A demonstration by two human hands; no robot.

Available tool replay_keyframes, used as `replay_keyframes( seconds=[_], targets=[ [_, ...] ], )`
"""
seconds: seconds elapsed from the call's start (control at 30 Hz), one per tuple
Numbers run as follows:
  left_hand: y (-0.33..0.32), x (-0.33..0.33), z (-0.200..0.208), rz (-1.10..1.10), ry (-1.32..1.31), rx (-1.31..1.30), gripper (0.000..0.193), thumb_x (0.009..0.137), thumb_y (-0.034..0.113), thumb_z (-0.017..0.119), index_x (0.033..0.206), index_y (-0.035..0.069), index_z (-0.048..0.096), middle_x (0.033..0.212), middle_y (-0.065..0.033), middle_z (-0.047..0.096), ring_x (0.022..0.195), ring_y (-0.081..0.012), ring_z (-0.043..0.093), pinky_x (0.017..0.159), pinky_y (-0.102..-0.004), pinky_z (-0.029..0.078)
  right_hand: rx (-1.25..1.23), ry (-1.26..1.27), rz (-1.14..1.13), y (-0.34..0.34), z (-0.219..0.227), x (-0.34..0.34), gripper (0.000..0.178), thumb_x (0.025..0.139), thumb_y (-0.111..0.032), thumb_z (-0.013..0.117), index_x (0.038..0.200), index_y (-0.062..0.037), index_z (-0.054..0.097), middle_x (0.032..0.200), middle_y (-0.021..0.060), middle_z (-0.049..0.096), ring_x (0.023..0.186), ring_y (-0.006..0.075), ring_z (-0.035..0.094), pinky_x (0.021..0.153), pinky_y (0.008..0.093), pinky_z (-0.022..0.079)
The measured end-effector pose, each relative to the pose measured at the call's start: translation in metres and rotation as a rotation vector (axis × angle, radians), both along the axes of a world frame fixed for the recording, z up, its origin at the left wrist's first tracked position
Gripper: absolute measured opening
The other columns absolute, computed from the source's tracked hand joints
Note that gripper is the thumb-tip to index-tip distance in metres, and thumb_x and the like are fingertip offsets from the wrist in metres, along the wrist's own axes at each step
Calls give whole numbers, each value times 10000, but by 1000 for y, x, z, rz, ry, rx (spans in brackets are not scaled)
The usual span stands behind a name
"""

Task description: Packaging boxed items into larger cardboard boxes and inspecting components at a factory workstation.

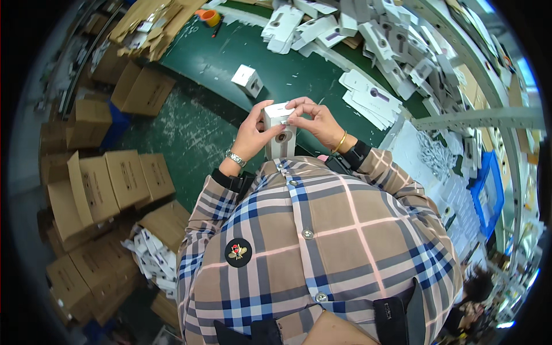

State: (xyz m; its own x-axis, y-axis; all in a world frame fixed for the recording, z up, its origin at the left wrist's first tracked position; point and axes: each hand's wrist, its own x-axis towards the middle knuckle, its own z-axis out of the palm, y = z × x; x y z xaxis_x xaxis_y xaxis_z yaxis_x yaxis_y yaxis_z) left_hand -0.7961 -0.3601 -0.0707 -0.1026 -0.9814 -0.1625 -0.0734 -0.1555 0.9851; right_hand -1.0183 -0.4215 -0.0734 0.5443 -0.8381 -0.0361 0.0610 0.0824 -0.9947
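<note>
You hold a small white box [279, 133] upright in front of your chest, just above the near edge of the green bench [224, 63]. Its front face shows a round dark window. Your left hand [252, 137] clasps the box from the left side, thumb up against its top corner. Your right hand [317, 122] comes in from the right, fingertips pinching the flap at the top of the box.

On the bench beyond, a second white box [248, 79] stands alone near the middle. A heap of flat white cartons [374, 40] spreads along the far and right edges of the bench. An orange tape roll [210, 17] lies at the far edge. Off the bench to your left, brown cardboard boxes [109, 184] stand stacked on the floor, and a pile of white cartons [152, 256] lies beside them.
</note>
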Motion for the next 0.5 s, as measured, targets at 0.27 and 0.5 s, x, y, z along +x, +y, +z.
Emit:
replay_keyframes(
  seconds=[0.27, 0.5],
  targets=[
    [42, -13, -3, 182, -171, 16, 626, 875, 199, 810, 1403, 78, 496, 1084, -114, 711, 934, -152, 704, 793, -291, 575, 53, -42, 141, -2, -25, 13, 139, 890, -138, 791, 964, -66, 699, 1165, 64, 632, 1069, 127, 597, 874, 283, 531],
    [56, -25, -14, 241, -155, 69, 569, 928, 195, 758, 1417, 76, 493, 1128, -117, 707, 995, -147, 688, 833, -291, 564, 126, -3, 215, 7, -26, 9, 118, 935, -121, 746, 1005, -51, 682, 1148, 62, 651, 1061, 136, 621, 890, 301, 540]
  ],
)
